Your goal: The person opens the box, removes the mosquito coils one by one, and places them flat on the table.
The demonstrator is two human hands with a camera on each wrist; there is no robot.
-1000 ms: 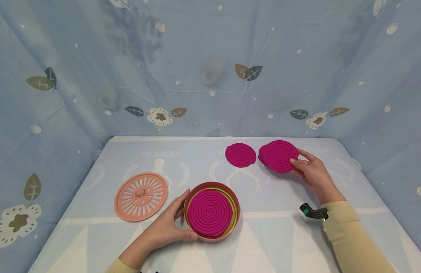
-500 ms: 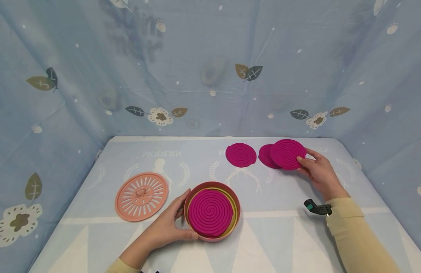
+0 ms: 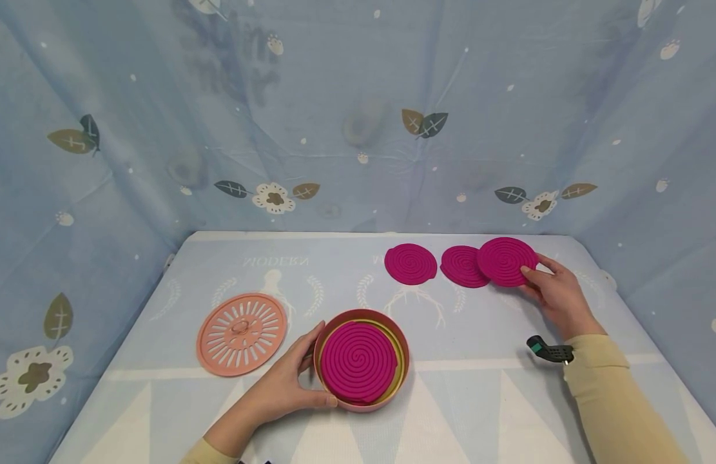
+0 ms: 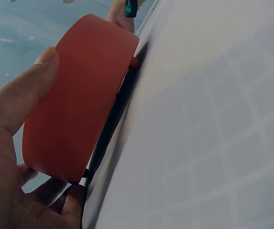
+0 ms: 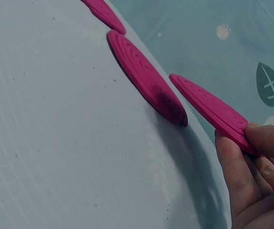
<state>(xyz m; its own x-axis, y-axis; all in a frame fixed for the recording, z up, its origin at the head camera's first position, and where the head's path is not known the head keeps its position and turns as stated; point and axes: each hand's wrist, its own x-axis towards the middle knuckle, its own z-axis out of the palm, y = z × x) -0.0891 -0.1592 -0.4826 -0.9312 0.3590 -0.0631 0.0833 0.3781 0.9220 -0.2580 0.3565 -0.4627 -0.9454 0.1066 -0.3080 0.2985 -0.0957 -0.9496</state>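
Observation:
My right hand (image 3: pixel 557 293) pinches the edge of a magenta spiral coaster (image 3: pixel 506 261) between thumb and fingers. In the right wrist view that coaster (image 5: pixel 213 107) is raised above the table and casts a shadow. Its left edge overlaps a second magenta coaster (image 3: pixel 463 265) in the head view, and a third coaster (image 3: pixel 410 263) lies farther left. My left hand (image 3: pixel 279 386) grips the side of a round coral-pink container (image 3: pixel 405 380), thumb at the front. Inside it a magenta coaster (image 3: pixel 358 361) lies over a yellow-green ring. The container's red wall (image 4: pixel 79 100) shows small feet underneath.
A coral slotted round lid (image 3: pixel 240 334) with a ring handle lies on the table left of the container. The patterned tablecloth (image 3: pixel 462 412) covers the table. A blue floral curtain (image 3: pixel 358 129) hangs behind and at both sides.
My right hand has moved right with its coaster, so more of the coaster beneath it shows. My left hand and the container have stayed in place.

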